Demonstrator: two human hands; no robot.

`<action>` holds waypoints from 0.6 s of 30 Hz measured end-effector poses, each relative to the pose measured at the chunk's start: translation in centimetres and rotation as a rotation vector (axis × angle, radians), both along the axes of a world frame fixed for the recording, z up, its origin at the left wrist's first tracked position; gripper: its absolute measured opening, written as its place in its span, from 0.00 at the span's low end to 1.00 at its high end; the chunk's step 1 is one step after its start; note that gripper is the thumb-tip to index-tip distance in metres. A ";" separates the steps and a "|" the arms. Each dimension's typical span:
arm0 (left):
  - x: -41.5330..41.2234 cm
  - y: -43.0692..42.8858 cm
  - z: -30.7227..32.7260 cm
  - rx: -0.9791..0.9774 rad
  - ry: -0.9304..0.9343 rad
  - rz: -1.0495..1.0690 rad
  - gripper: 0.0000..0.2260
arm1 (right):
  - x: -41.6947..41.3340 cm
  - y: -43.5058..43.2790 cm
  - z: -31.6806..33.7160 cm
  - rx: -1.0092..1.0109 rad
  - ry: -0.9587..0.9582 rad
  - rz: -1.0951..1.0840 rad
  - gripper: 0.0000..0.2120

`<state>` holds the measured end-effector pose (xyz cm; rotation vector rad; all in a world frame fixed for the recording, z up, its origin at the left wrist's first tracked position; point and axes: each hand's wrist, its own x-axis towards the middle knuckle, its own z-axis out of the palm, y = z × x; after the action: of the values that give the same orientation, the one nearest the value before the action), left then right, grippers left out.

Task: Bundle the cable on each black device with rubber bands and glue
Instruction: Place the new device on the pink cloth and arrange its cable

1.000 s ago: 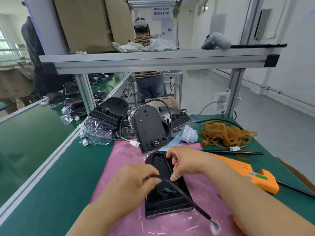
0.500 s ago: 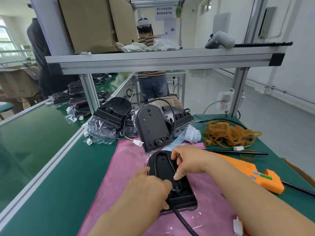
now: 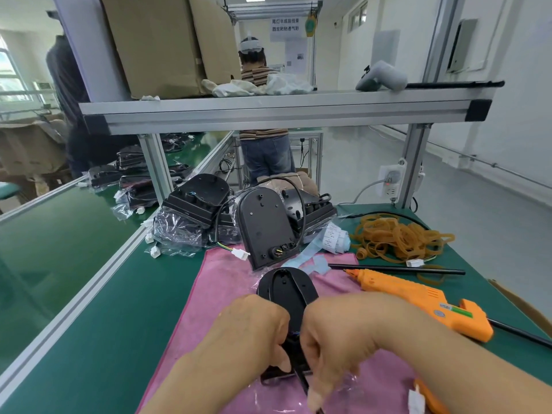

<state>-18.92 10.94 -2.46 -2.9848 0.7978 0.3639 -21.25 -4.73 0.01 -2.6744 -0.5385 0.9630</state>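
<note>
The black device (image 3: 284, 297) is seen on the pink cloth (image 3: 221, 297), its near end hidden by the left hand (image 3: 254, 333) and right hand (image 3: 337, 339), both clamped on its cable (image 3: 301, 380), with the glue gun (image 3: 418, 297) lying alongside.

Pink cloth (image 3: 227, 294) spread on green bench mat (image 3: 134, 309). Roll of white printed labels (image 3: 336, 240) at the cloth's far right corner, its blue backing strip (image 3: 310, 258) trailing onto the cloth. Aluminium overhead shelf (image 3: 268, 110) spans the bench. On it: large cardboard box (image 3: 161, 46) left, white rags (image 3: 236, 88) and crumpled white plastic (image 3: 286, 85) middle, grey handheld controller (image 3: 382, 76) right, long black rod (image 3: 454, 84) just beside it. White power socket (image 3: 389, 180), red light on, mounted by the right support post (image 3: 415, 162). Green conveyor belt (image 3: 38, 234) runs along the left. Person in striped shirt and jeans (image 3: 264, 150) behind the shelf, wearing white headset (image 3: 251, 44). Printed sign (image 3: 285, 25) hangs above.
</note>
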 end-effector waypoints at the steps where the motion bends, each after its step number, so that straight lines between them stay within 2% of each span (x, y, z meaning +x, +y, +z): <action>1: 0.0 0.1 0.0 -0.022 0.000 -0.004 0.16 | -0.3 0.3 -0.5 -0.018 -0.006 0.020 0.11; 2: -0.1 0.3 -0.1 -0.048 0.003 -0.016 0.17 | -0.6 0.5 -0.9 -0.033 -0.013 0.028 0.06; 4: -0.2 0.5 -0.2 -0.095 0.017 -0.053 0.20 | -0.9 0.5 -1.2 -0.048 -0.018 0.025 0.08; 6: -0.3 0.4 -0.1 -0.094 0.015 -0.090 0.21 | -1.0 0.2 -0.8 0.026 0.025 -0.022 0.05; 7: -0.3 0.3 0.0 -0.085 0.012 -0.099 0.20 | -1.0 0.1 -0.7 0.071 0.044 -0.039 0.06; 9: -0.3 0.3 0.0 -0.071 0.004 -0.108 0.20 | -1.2 -0.1 -0.6 0.140 0.074 -0.074 0.15; 10: -0.3 0.4 -0.1 -0.068 -0.007 -0.115 0.21 | -1.4 -0.1 -0.7 0.180 0.116 -0.098 0.15; 13: -0.4 0.2 -0.2 -0.020 -0.050 -0.161 0.24 | -2.2 -0.3 -1.9 0.387 0.256 -0.237 0.03; 15: -0.8 -0.2 -0.3 0.069 -0.098 -0.209 0.25 | -2.7 -0.5 -2.6 0.407 0.257 -0.262 0.07; 18: -1.1 -0.5 -0.5 0.094 -0.157 -0.208 0.25 | -3.1 -0.9 -2.5 0.389 0.292 -0.257 0.07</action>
<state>-19.98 10.42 -2.93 -2.7681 1.0294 0.1521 -24.32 -5.61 -2.45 -2.1480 -0.2748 1.0259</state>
